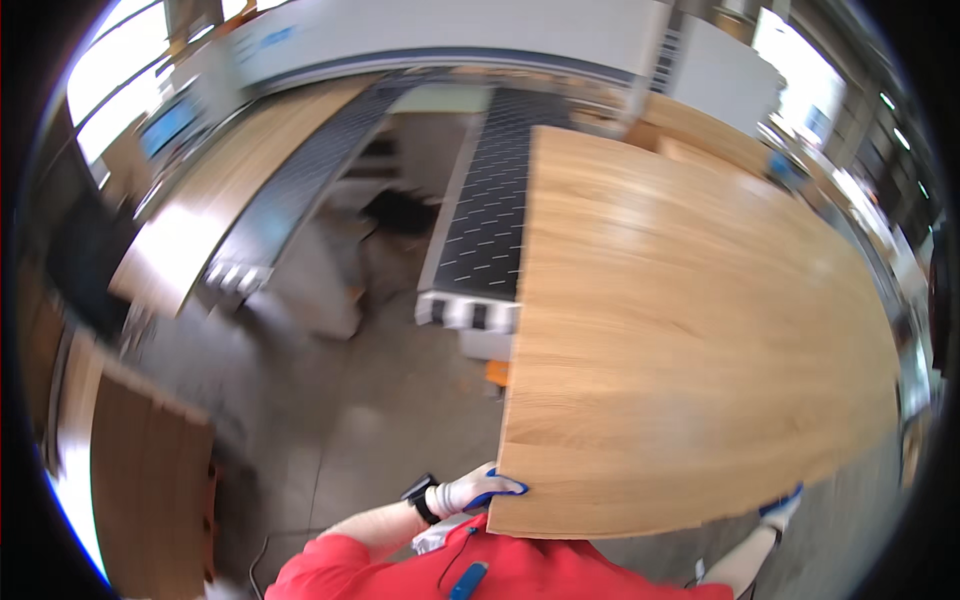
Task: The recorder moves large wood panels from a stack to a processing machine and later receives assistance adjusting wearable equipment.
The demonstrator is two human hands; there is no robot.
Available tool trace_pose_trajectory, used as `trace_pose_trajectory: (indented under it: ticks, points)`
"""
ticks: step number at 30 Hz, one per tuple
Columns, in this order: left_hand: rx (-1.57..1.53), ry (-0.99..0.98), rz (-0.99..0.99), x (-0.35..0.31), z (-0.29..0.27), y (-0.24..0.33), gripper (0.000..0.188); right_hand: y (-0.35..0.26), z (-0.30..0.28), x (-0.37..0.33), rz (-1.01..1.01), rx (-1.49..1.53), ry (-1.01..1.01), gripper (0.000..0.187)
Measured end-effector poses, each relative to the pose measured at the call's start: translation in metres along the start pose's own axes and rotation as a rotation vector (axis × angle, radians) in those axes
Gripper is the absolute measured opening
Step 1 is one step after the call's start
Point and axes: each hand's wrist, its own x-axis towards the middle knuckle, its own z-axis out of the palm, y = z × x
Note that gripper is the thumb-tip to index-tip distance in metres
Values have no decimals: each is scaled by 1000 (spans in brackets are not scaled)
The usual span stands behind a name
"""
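A large, light wood-grain panel [680, 340] fills the right half of the view, its near edge close to my red shirt. My left hand [478, 490], in a white glove with blue fingers, is closed on the panel's left edge near the lower corner. At the lower right my right hand [782, 508], gloved the same way, grips the near edge of the board. Part of that hand is hidden by the panel. The far part of the board lies over a black slotted support bed [483, 220].
Another long wood board [200, 220] lies on a second black bed [290, 190] to the left. A long white machine housing [450, 35] spans the back. Stacked brown panels [150, 490] stand at lower left. A cable [262, 560] runs over the grey floor [370, 420].
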Motion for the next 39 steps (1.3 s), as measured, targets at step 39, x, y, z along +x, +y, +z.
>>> trace_pose_trajectory:
  ticks: [39]
  points:
    - [538,377,278,-545,-871,480,27,659,548,-612,-174,-525,551,67]
